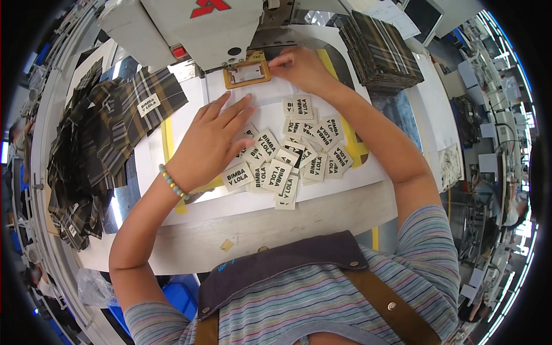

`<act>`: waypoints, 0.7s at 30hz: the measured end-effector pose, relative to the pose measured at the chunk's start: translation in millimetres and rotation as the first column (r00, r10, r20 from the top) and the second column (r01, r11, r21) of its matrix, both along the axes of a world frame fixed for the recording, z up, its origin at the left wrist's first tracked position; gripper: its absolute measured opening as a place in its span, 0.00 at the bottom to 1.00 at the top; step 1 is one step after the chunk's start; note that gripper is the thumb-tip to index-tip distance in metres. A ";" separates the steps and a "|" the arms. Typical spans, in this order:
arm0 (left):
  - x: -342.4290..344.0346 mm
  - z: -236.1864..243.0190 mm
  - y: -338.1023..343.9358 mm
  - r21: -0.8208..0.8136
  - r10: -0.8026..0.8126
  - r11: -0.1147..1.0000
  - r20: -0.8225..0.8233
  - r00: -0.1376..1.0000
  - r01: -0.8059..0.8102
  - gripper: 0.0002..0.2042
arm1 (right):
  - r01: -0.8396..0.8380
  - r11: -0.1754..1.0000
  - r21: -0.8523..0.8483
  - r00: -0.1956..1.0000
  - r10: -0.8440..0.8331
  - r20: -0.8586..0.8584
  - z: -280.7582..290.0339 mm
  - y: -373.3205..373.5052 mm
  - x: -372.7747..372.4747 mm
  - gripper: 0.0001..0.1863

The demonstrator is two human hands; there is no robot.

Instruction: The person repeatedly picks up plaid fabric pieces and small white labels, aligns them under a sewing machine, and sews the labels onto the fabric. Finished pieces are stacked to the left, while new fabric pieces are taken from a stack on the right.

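Observation:
At the sewing machine (213, 34), a brass-coloured rectangular frame (248, 84) sits below the head, with a pale piece (247, 72) inside it. My right hand (302, 68) is at the frame's right edge, its fingers curled and pinched together; whatever lies between the fingertips is hidden. My left hand (210, 141) lies palm down on the white work surface, fingers spread and pointing toward the frame. Beside that hand, a loose heap of square cream labels (278, 175) with dark lettering spreads to the right. Part of the heap is under or behind my left thumb.
Dark checked fabric pieces (118, 118) hang over the table's left side, one bearing a cream label (148, 106). A tall stack of folded checked fabric (382, 52) stands at the back right. Below the left table edge are a clear plastic bag (96, 288) and a blue bin (179, 299).

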State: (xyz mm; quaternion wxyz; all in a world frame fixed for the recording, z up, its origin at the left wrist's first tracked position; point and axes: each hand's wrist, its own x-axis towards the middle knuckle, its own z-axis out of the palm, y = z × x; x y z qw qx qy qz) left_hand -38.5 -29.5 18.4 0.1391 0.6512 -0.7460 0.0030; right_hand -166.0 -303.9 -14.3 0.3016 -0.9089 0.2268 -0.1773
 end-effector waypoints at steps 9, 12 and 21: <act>8.5 -11.1 0.1 0.049 0.126 0.991 0.019 0.992 -0.127 0.34 | -0.169 0.968 -0.188 0.985 0.162 -0.051 29.7 17.8 -48.6 0.16; 12.0 -11.1 3.6 0.048 0.133 0.990 0.014 0.991 -0.133 0.34 | -0.301 0.912 -0.277 0.953 0.278 -0.122 36.9 38.9 -57.6 0.20; 9.6 -12.7 -2.8 0.057 0.132 0.990 0.010 0.991 -0.132 0.35 | -0.279 0.803 -0.526 0.960 0.216 -0.179 10.2 75.0 -54.9 0.31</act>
